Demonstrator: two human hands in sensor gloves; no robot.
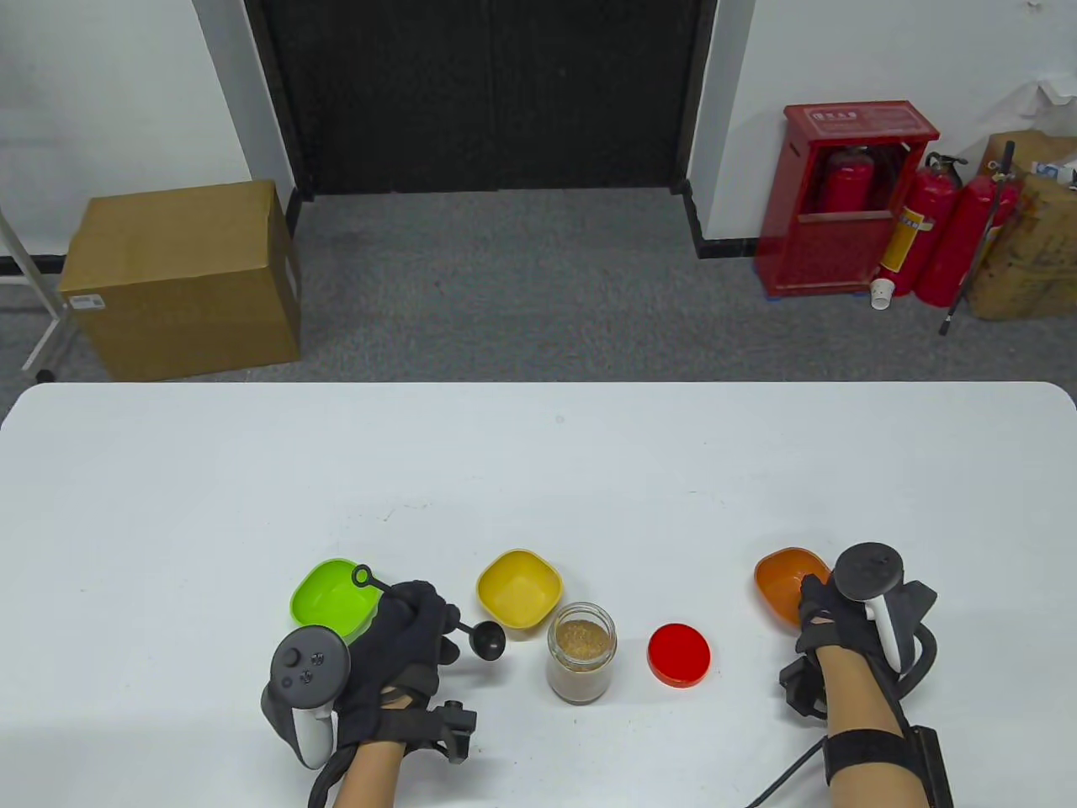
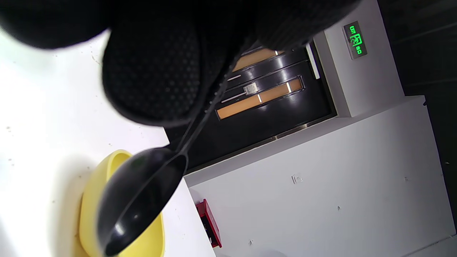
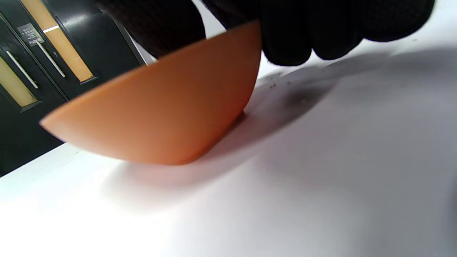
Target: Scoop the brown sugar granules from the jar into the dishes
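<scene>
An open glass jar (image 1: 581, 662) of brown sugar stands near the table's front, its red lid (image 1: 679, 655) lying to its right. My left hand (image 1: 410, 633) grips a black spoon (image 1: 487, 638) by the handle, its bowl hovering left of the jar and in front of the yellow dish (image 1: 519, 587). In the left wrist view the spoon (image 2: 142, 200) looks empty above the yellow dish (image 2: 89, 207). A green dish (image 1: 332, 594) sits behind my left hand. My right hand (image 1: 820, 608) holds the rim of the orange dish (image 1: 787, 581), tilted in the right wrist view (image 3: 160, 114).
The white table (image 1: 538, 471) stretches far behind the dishes. A few stray granules lie on the table beside the orange dish (image 3: 275, 84). Beyond the table, on the floor, are a cardboard box (image 1: 181, 278) and red fire extinguishers (image 1: 917, 236).
</scene>
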